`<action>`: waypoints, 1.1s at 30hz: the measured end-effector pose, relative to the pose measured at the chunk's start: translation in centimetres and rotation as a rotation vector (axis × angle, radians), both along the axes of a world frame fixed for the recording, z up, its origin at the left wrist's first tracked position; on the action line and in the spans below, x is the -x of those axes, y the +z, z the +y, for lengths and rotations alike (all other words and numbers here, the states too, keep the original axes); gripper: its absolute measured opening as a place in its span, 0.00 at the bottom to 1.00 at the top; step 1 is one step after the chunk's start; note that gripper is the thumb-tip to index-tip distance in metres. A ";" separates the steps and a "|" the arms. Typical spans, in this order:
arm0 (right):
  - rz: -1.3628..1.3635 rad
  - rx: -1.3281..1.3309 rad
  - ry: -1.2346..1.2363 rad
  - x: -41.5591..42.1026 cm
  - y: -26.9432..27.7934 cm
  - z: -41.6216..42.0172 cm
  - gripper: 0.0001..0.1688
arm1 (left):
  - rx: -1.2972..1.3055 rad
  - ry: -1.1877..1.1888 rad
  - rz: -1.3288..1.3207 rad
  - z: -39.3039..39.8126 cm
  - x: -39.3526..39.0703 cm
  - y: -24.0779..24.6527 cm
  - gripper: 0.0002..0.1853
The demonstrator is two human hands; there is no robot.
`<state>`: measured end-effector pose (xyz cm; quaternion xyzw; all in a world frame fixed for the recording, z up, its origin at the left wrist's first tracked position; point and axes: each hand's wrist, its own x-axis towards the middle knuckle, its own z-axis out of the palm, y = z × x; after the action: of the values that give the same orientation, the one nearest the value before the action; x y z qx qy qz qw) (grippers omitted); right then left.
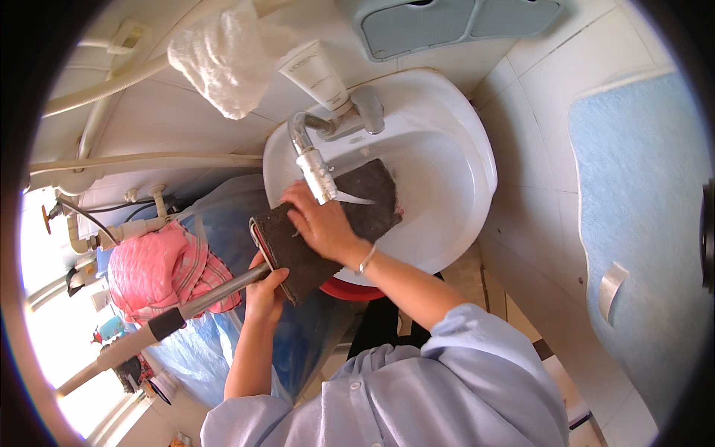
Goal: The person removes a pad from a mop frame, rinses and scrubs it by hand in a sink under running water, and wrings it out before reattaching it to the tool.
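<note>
A flat mop head with a dark grey cloth pad [366, 209] lies partly in the white washbasin [447, 223], its near end sticking out over the left rim. Water runs onto the pad from the chrome faucet [315, 167]. My left hand [267, 288] is closed around the near end of the mop head, beside the metal pole [223, 290], which slants down to the left. My right hand [321, 223], with a bracelet at the wrist, presses on the pad just below the spout; its fingers look spread over the cloth.
A white squeeze tube [315, 78] stands behind the faucet. A crumpled white cloth [223, 61] hangs on a pipe. At left, pink cloth [151, 268] rests on a plastic-covered blue object [301, 335]. A red basin [352, 289] sits below the washbasin. A blue door panel [642, 195] is at right.
</note>
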<state>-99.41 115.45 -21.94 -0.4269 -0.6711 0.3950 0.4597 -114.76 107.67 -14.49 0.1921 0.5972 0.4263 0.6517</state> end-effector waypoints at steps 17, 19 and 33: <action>-0.469 0.406 -0.636 -11.7 -15.0 -0.9 0.17 | 0.049 0.109 -0.093 1.8 3.9 -2.8 0.27; -0.012 0.861 -0.507 -11.0 -14.6 -0.4 0.15 | 0.063 0.133 -0.095 1.9 3.8 -2.9 0.28; -0.505 0.375 -0.359 -4.6 -12.5 -5.1 0.30 | 0.111 0.101 -0.176 0.7 4.4 -3.8 0.28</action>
<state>-94.80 110.36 -34.44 -0.6990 -0.5938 0.3061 0.2552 -119.17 108.33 -18.33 0.0870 0.5692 0.4401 0.6890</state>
